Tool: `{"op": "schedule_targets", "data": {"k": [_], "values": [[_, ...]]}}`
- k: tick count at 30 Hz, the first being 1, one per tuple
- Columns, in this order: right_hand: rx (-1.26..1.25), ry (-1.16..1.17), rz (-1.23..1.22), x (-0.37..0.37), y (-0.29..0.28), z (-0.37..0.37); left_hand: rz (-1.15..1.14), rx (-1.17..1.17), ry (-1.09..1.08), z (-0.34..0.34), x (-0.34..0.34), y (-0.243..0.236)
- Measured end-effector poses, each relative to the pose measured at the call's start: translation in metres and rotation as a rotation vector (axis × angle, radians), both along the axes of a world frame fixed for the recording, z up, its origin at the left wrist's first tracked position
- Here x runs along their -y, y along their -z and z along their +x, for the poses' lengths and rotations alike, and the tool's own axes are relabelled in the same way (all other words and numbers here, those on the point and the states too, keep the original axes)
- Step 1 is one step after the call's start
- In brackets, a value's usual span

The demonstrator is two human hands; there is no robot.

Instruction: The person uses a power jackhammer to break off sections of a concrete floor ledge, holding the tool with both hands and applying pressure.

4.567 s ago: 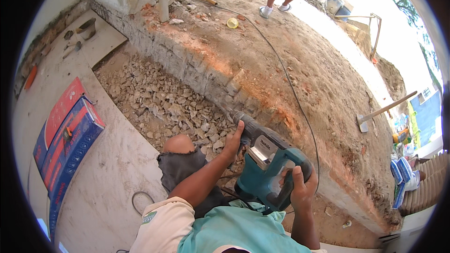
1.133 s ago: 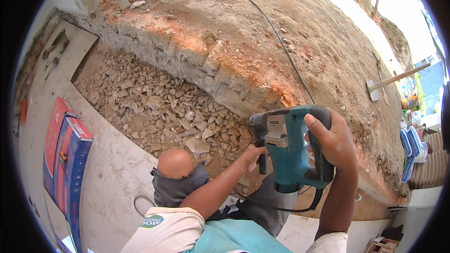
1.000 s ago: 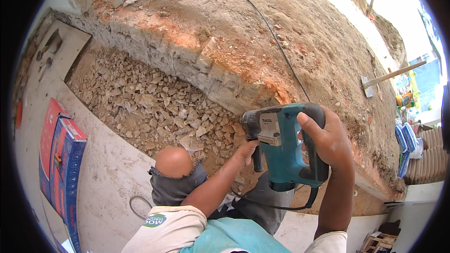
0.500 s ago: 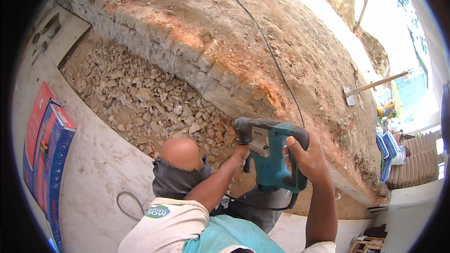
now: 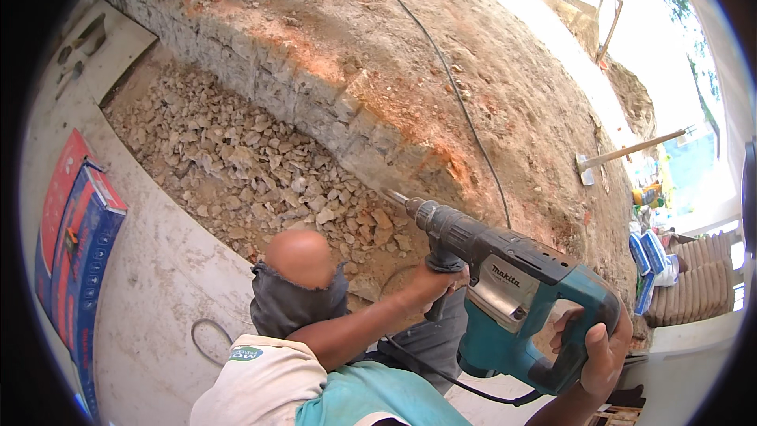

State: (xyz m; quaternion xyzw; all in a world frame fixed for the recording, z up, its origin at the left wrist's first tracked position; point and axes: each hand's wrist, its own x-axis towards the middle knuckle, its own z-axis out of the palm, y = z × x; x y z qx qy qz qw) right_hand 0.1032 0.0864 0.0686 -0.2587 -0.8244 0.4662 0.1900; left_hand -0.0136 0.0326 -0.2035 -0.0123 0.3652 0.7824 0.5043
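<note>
A teal and black demolition hammer [image 5: 524, 276] lies slantwise across my front, its chisel bit [image 5: 397, 198] pointing to the far left. The bit's end is by the foot of the grey broken masonry edge [image 5: 315, 114]; whether it touches, I cannot tell. My left hand [image 5: 438, 282] is closed round the side handle near the tool's front. At the rear, my right hand [image 5: 601, 351] wraps the D-shaped grip. My bent knee [image 5: 300, 259] shows through torn dark trousers, beside broken stone [image 5: 244, 150] in the trench.
A black cable [image 5: 449, 71] runs over the raised earth [image 5: 505, 110]. A long-handled hammer [image 5: 631, 150] rests at the right. Blue and red boxes [image 5: 79, 248] stand on the pale floor [image 5: 158, 284] at the left. A loop of cable [image 5: 211, 339] lies near my knee.
Both hands have brought the demolition hammer right and nearer to me, from a steeper pose to a flatter one. Its chisel bit, hidden before, now shows.
</note>
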Motion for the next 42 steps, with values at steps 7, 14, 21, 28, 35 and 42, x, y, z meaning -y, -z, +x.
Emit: {"op": "schedule_targets", "data": {"k": [7, 14, 21, 28, 35, 42], "values": [[-0.051, 0.079, 0.165, 0.001, -0.004, 0.011, -0.04, -0.178, -0.076, -0.016, -0.025, -0.012], [-0.033, -0.087, 0.095, -0.016, 0.008, -0.026, -0.054, -0.143, -0.26, -0.039, -0.045, 0.006], [-0.018, -0.189, -0.058, -0.052, -0.007, -0.042, -0.122, -0.083, -0.285, -0.039, -0.072, 0.027], [0.031, -0.333, -0.041, -0.081, 0.007, -0.025, -0.051, -0.038, -0.402, -0.027, -0.067, -0.011], [0.082, -0.399, -0.089, -0.09, 0.008, -0.036, -0.033, 0.064, -0.384, -0.037, -0.082, 0.04], [0.089, -0.284, -0.082, -0.086, 0.002, -0.036, -0.108, -0.071, -0.353, -0.031, -0.098, 0.039]]}}
